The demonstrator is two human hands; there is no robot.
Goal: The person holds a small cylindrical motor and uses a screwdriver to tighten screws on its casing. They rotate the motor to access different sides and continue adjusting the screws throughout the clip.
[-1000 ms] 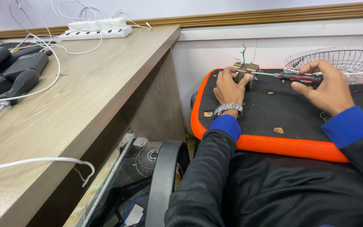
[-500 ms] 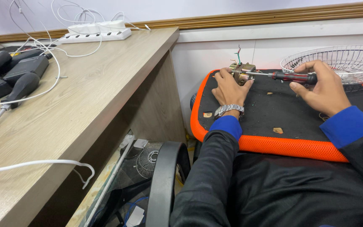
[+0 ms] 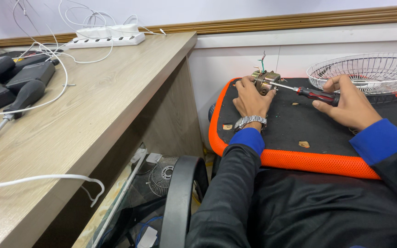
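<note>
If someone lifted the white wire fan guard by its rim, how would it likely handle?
The white wire fan guard is thin open mesh, so probably light and slightly springy. Its round, shallow dish shape may rock or slide if pushed. The thin wires could bend under a hard squeeze.

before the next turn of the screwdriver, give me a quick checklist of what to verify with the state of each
1. Left hand steadies the small motor on the black mat: ok, its fingers rest against the motor.
2. Right hand has a full grip on the screwdriver handle: ok.
3. Screwdriver tip seated in a screw: cannot tell, the tip is too small to see where it meets the motor.
4. Loose wires on top of the motor are away from the shaft: ok, they stick upward.
5. Wire fan guard is out of the right hand's way: not ok, it sits right behind the knuckles.
6. Small chips on the mat are away from the motor: ok.
</note>
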